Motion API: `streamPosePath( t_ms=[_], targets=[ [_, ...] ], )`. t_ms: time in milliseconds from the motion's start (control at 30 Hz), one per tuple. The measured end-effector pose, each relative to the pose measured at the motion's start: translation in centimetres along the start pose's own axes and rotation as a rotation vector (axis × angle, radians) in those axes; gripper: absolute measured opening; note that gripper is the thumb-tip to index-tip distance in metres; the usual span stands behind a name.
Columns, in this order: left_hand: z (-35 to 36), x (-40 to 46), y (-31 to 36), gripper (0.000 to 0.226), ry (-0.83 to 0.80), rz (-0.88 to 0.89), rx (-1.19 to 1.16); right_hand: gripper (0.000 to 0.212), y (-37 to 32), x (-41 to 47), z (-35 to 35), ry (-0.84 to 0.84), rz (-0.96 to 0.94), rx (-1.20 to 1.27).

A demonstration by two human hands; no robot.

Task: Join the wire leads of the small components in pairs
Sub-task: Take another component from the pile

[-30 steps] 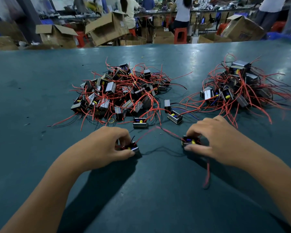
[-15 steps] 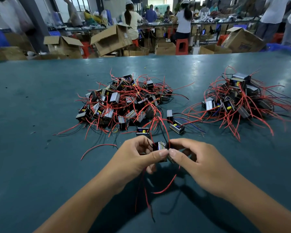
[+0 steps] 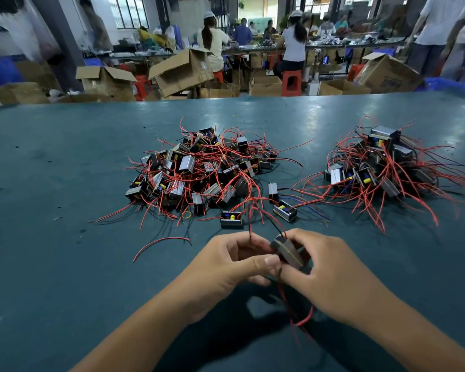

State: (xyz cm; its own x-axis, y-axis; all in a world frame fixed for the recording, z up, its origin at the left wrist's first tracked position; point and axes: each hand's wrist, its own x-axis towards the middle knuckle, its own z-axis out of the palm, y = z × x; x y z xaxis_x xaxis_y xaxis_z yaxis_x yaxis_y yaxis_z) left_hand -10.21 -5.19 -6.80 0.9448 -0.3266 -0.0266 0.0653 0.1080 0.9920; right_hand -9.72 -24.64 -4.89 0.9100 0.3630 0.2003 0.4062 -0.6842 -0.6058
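We hold both forearms in from 6 o'clock, meeting low over the table [image 3: 65, 264]. Our left hand [image 3: 226, 267] pinches red wire leads [image 3: 261, 244] between thumb and curled fingers; our right hand [image 3: 330, 272] grips a small component [image 3: 287, 252], fingers curled round it, tilted between both hands. Its leads trail down toward 6 o'clock. The big pile [image 3: 202, 170] lies at 12 o'clock, a second pile [image 3: 381, 167] at 2 o'clock, a loose red wire [image 3: 159, 244] at 9 o'clock. Bare table spreads at 8 o'clock.
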Motion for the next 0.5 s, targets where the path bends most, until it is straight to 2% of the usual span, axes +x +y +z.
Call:
streamPosePath(
  t_ms=[167, 233, 367, 500],
  targets=[
    [-0.7, 0.3, -0.3, 0.02, 0.077, 0.034, 0.16, 0.022, 0.9, 0.8, -1.7, 0.09, 0.092, -0.055],
    [-1.1, 0.4, -0.4, 0.012, 0.104, 0.021, 0.221, 0.024, 1.4, 1.7, -3.1, 0.11, 0.123, -0.141],
    [-1.6, 0.7, -0.5, 0.01, 0.154, 0.029, 0.341, 0.022, 3.1, 5.2, -8.0, 0.19, 0.188, -0.458],
    [-1.7, 0.7, -0.7, 0.012, 0.159, 0.047, 0.415, 0.033, 5.8, 10.8, -14.3, 0.419, 0.239, -0.74]
  ],
)
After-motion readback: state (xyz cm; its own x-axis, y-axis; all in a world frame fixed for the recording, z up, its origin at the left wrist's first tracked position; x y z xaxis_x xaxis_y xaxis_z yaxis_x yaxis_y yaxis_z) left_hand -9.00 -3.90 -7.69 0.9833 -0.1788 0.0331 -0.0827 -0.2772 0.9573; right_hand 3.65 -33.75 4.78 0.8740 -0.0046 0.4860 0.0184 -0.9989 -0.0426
